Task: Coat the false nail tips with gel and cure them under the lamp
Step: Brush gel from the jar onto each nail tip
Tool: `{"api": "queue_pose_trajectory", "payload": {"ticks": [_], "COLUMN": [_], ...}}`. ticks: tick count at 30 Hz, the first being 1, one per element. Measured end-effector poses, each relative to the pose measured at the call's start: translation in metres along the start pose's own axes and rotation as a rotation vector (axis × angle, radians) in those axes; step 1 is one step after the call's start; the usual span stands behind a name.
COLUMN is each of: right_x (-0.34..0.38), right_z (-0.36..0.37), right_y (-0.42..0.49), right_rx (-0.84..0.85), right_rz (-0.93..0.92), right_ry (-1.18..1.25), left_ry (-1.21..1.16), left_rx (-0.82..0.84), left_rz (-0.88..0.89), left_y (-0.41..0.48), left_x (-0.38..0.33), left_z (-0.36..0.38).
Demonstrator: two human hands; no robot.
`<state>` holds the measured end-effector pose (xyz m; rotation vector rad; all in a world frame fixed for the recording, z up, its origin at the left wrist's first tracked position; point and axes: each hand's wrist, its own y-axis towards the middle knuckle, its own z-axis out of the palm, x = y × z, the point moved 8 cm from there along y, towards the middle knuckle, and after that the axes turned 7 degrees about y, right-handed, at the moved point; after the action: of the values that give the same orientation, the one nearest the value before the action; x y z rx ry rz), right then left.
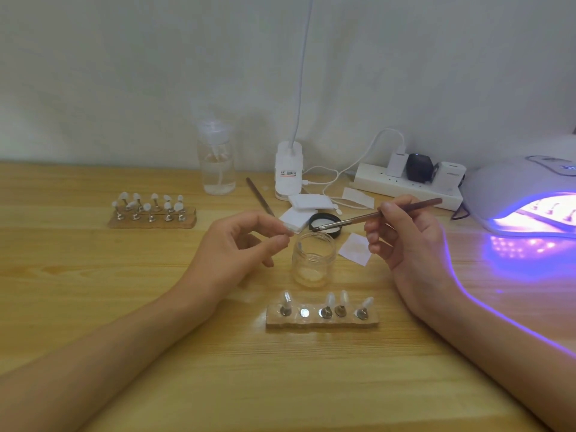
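My left hand (pixel 246 241) pinches a small nail tip on its stand (pixel 288 236) between thumb and forefinger, just above the open glass jar (pixel 313 260). In my right hand (pixel 408 235) is a brown gel brush (pixel 374 216), its bristle end pointing left toward the pinched tip. A wooden holder (pixel 322 321) near me carries several nail tips on metal stands, with one bare magnet spot. The curing lamp (pixel 523 194) at the right glows purple, with stands visible inside.
A second holder (pixel 152 218) with several tips sits at the left. A clear pump bottle (pixel 216 163), a clip lamp base (pixel 288 173), white pads (pixel 304 210), a black lid (pixel 327 224), a spare brush (pixel 258 196) and a power strip (pixel 405 185) stand behind.
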<state>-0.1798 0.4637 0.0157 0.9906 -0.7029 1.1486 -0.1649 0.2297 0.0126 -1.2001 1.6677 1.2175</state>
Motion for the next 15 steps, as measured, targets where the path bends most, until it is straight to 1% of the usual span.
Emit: {"api": "queue_pose_trajectory", "payload": {"ticks": [7, 15], "right_x": [-0.003, -0.004], "right_z": [0.003, 0.011], "right_y": [-0.002, -0.004], "right_rx": [0.007, 0.059], "right_rz": [0.048, 0.043], "right_ry": [0.032, 0.019], "left_ry": [0.055, 0.100], "left_rx": [0.008, 0.008], "left_rz": [0.001, -0.014], "left_y": [0.000, -0.001], "left_x": [0.002, 0.004], "left_z": [0.002, 0.003]}}
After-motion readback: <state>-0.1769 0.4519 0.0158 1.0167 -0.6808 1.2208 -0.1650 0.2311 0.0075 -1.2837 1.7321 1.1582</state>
